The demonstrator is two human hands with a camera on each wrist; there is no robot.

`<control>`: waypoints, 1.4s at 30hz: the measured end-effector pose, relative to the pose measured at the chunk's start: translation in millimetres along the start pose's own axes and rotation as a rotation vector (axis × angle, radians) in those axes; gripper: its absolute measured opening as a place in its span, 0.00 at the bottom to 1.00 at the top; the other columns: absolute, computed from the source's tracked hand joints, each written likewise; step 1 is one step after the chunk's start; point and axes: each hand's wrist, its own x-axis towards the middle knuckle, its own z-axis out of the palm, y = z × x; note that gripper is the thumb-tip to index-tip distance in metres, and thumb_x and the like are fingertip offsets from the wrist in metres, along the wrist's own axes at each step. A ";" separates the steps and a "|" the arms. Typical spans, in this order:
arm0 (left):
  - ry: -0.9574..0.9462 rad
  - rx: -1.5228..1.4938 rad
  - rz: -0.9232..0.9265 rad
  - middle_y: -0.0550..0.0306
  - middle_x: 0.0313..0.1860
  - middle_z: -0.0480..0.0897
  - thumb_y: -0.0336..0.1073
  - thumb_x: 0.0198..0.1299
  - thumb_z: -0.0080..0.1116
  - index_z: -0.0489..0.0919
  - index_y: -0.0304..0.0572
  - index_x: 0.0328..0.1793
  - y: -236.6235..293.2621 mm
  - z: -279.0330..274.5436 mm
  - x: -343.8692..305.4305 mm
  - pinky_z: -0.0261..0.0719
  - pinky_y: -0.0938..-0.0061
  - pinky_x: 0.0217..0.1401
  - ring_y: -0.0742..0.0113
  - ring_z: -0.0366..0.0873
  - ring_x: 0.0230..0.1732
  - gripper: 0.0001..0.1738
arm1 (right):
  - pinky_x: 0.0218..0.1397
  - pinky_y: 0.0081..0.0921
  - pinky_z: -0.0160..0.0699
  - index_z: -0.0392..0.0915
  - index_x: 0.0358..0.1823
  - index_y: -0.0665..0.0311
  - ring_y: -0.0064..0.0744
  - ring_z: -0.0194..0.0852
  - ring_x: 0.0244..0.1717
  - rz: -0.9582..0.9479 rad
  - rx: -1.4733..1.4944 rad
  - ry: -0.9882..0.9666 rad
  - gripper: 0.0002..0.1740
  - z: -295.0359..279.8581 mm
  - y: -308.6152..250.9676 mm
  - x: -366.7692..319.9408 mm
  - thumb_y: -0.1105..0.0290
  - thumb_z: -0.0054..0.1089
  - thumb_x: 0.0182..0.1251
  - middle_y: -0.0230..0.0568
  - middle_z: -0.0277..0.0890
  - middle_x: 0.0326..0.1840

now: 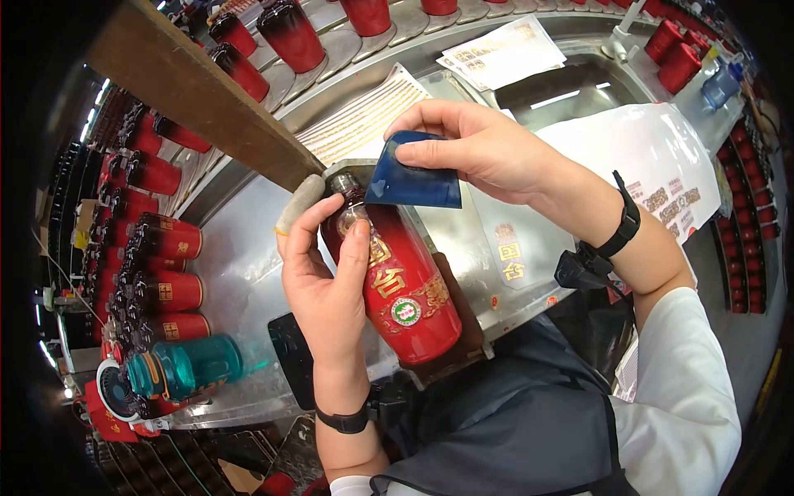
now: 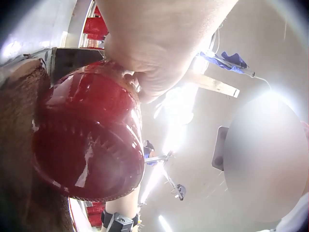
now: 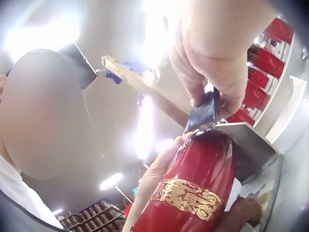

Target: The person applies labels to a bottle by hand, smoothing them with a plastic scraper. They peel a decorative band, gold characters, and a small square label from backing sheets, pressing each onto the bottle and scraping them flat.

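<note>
A red glass bottle (image 1: 413,306) with gold characters and a round green-and-white emblem lies tilted in a brown cradle (image 1: 463,310), its dark neck pointing away. My left hand (image 1: 327,289) grips the bottle by its shoulder, thumb on the upper face; one finger wears a pale cover (image 1: 303,203) with a yellow band. Between thumb and fingers, my right hand (image 1: 488,153) pinches a flat blue scraper (image 1: 418,183), its edge over the shoulder beside the neck. The right wrist view shows the scraper (image 3: 203,116) close above the bottle (image 3: 203,169) and gold ornament along its side.
A wooden post (image 1: 198,91) slants in from the upper left. Red bottles (image 1: 178,291) line the left side, near a teal water bottle (image 1: 198,364) and a small fan (image 1: 116,384). Decal sheets (image 1: 504,54) lie behind; a transfer sheet (image 1: 509,252) lies right of the cradle.
</note>
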 end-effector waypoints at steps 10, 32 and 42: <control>-0.022 -0.091 -0.027 0.50 0.64 0.72 0.24 0.62 0.64 0.82 0.35 0.50 3.1 -0.8 -1.6 0.65 0.73 0.69 0.65 0.70 0.66 0.11 | 0.50 0.16 0.76 0.82 0.45 0.66 0.14 0.76 0.43 0.083 -0.046 -0.003 0.14 5.2 4.2 -12.7 0.63 0.52 0.79 0.29 0.80 0.40; 0.090 0.007 0.062 0.47 0.71 0.69 0.22 0.66 0.55 0.76 0.34 0.62 10.4 -22.5 -19.8 0.59 0.65 0.77 0.61 0.65 0.73 0.19 | 0.30 0.20 0.66 0.84 0.36 0.61 0.19 0.66 0.26 -0.104 -0.763 -0.226 0.11 38.8 -23.7 11.9 0.63 0.73 0.58 0.30 0.74 0.32; 0.119 0.004 -0.130 0.45 0.70 0.69 0.45 0.74 0.46 0.65 0.29 0.72 -53.7 -28.2 -98.9 0.61 0.62 0.75 0.56 0.66 0.72 0.29 | 0.47 0.16 0.76 0.81 0.38 0.67 0.21 0.82 0.40 0.089 -0.486 -0.053 0.07 -113.8 -70.3 -3.8 0.71 0.68 0.64 0.37 0.85 0.38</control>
